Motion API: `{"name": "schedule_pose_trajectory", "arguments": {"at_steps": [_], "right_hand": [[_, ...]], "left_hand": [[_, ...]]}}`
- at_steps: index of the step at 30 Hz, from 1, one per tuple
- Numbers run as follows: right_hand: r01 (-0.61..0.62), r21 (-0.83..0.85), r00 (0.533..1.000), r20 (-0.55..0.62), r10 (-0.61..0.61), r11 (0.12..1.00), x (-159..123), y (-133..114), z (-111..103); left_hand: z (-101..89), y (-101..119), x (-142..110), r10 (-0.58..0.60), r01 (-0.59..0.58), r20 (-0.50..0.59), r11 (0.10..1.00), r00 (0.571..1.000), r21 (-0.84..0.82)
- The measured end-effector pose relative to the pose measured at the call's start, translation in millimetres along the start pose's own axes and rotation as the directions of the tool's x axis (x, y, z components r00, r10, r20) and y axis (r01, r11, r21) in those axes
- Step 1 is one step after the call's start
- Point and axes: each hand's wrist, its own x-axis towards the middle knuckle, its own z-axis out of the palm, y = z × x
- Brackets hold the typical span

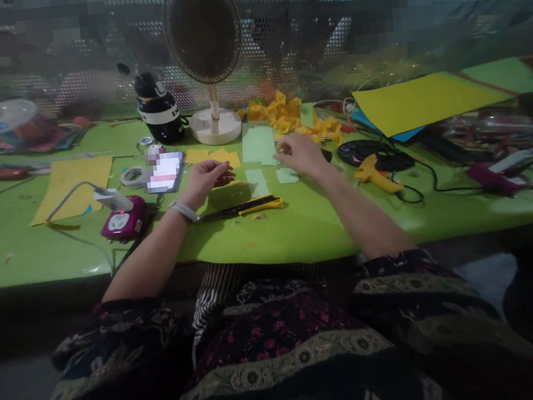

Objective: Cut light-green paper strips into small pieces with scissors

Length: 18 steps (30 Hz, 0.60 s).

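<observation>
My left hand (207,179), a pale band on its wrist, hovers over the table with fingers curled and thumb and forefinger close together; whatever they may hold is too small to make out. At the right edge of a pale green paper sheet (257,139), the bent fingers of my right hand (303,152) pinch a small piece of the same paper (269,157). Closer to me lie a pale green strip (257,182) and a small pale green piece (287,175). A yellow box cutter (261,205) rests beside dark scissors (223,213), in front of both hands.
Behind my hands stand a fan (216,126) and a dark bottle (160,113). A lit phone (164,172), a tape roll (133,176) and a purple power adapter (124,220) lie left. Folded orange paper shapes (281,112) are at the back; a yellow glue gun (377,175) lies right.
</observation>
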Motion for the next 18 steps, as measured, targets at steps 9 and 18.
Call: {"name": "schedule_pose_trajectory", "arguments": {"at_steps": [9,18], "right_hand": [[0.094,-0.011,0.939,0.332,-0.085,0.996,16,-33,42],[-0.024,0.552,0.988,0.14,-0.065,0.833,11,-32,37]], "left_hand": [[2.9,-6,-2,-0.062,0.062,-0.003,0.997,0.998,-0.044],[4.8,-4,-4,-0.031,0.03,-0.005,0.993,1.0,-0.114]]}}
